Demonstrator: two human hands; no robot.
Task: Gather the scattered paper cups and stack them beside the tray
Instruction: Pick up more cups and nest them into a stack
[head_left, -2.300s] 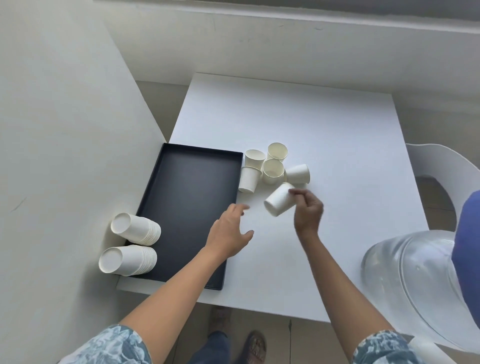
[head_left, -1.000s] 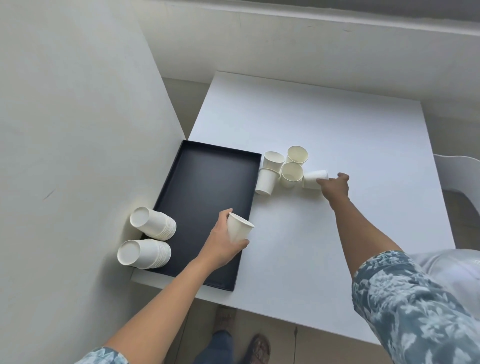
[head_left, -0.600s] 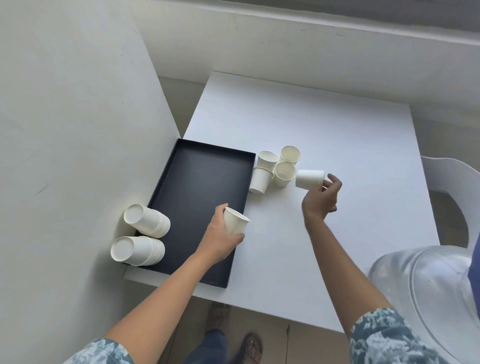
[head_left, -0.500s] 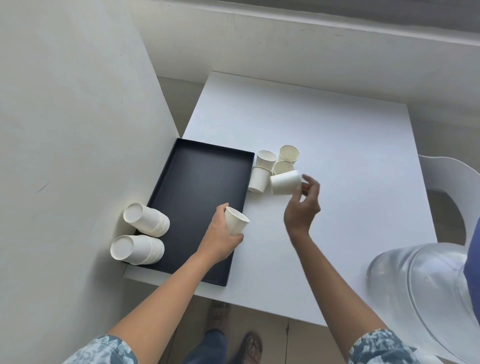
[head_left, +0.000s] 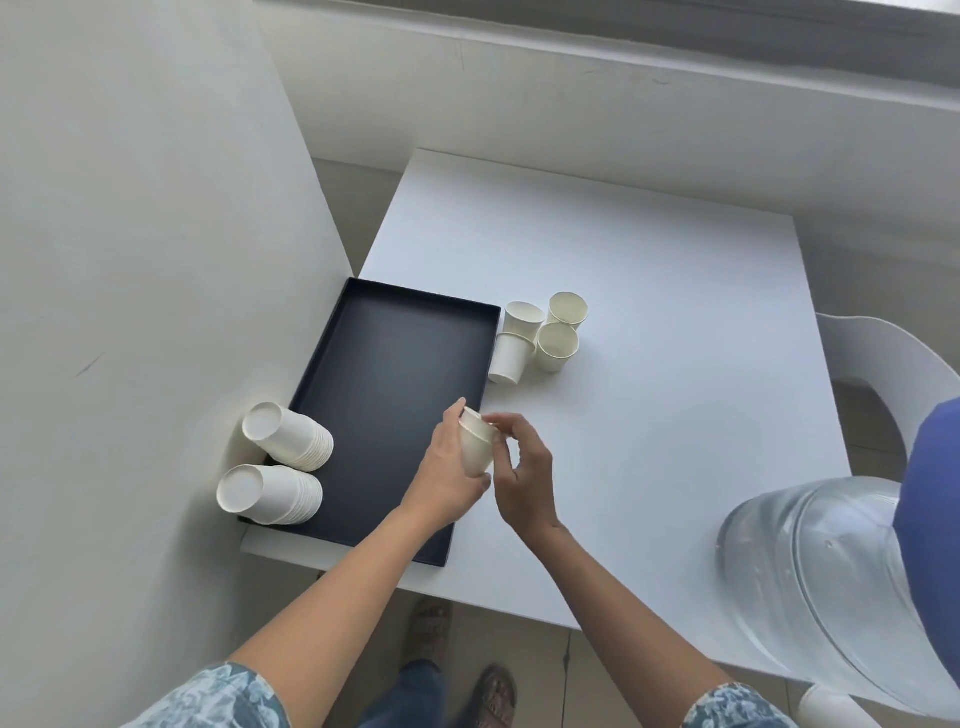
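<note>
Head view: both hands met over the near right edge of the black tray (head_left: 384, 374), above the white worktop (head_left: 649, 322). The left hand (head_left: 449, 470) had its fingers wrapped round a small nest of paper cups (head_left: 475, 441), mouth up and tilted slightly away. The right hand (head_left: 522, 475) sat just beside it, fingers curled at the nest's rim; whether they pinched the inner cup or only steadied it could not be told. Four loose cups (head_left: 540, 338) remained in a tight cluster touching the tray's far right corner, beyond both hands, three upright with mouths up and one apparently upside down. Two long stacks (head_left: 283, 460) lay on their sides against the wall (head_left: 130, 260) at the tray's left edge, bases toward the camera. Judged step: seating one cup into another. The coming reach likely runs forward and slightly right, to the cluster; the right hand was nearer and freer. A large clear water bottle (head_left: 831, 571) and a white chair (head_left: 883, 364) stood at right.
</note>
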